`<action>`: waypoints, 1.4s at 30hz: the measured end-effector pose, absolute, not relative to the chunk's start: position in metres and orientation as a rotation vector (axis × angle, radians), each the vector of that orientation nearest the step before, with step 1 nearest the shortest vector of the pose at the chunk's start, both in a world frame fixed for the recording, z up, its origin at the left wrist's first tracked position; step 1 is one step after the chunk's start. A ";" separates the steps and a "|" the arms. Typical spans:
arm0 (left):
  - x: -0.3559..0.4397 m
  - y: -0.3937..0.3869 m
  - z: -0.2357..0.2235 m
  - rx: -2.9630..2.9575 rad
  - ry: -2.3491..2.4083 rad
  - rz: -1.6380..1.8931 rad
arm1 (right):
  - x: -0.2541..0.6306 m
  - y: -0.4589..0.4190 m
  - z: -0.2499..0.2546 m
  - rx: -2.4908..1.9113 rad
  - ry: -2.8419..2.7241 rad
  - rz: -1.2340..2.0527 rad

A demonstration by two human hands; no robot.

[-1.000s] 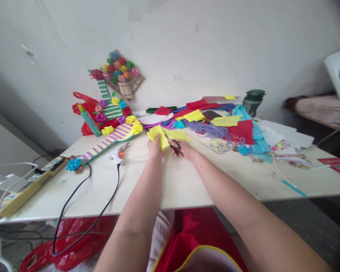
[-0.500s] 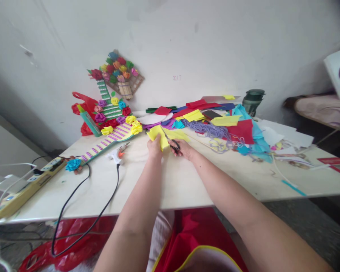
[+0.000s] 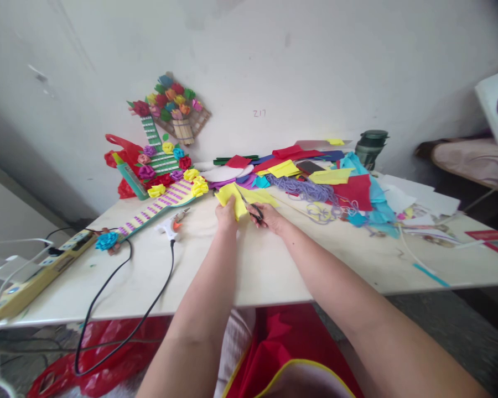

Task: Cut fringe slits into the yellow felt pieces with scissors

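Observation:
My left hand [image 3: 227, 214] pinches a sheet of yellow paper [image 3: 228, 194] by its near edge, above the middle of the white table [image 3: 265, 271]. In my right hand [image 3: 269, 217] is a pair of scissors [image 3: 255, 212] with dark handles, my fingers closed around them. The blades point up and left and lie against the right side of the yellow sheet. How far they are apart is too small to tell. Another yellow piece [image 3: 261, 197] lies on the table just behind the scissors.
To the left are a hot glue gun [image 3: 169, 226] with a black cord, a power strip [image 3: 45, 276], a green glue bottle [image 3: 130, 177] and a flower-decorated craft piece [image 3: 160, 207]. Coloured sheets, purple yarn [image 3: 302, 188] and a dark green bottle [image 3: 370, 149] stand at the back right.

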State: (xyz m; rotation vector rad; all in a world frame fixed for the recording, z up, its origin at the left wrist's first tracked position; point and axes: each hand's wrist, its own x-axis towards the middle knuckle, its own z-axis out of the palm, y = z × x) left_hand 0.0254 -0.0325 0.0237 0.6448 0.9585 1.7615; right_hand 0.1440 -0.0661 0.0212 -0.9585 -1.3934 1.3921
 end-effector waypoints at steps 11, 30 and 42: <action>0.025 -0.031 0.023 0.633 0.953 1.779 | 0.141 -0.065 0.020 -0.961 -1.342 1.412; 0.028 -0.038 0.027 0.650 0.918 1.773 | 0.143 -0.067 0.020 -0.920 -1.384 1.392; 0.026 -0.033 0.025 0.619 0.938 1.808 | 0.143 -0.068 0.022 -0.933 -1.356 1.409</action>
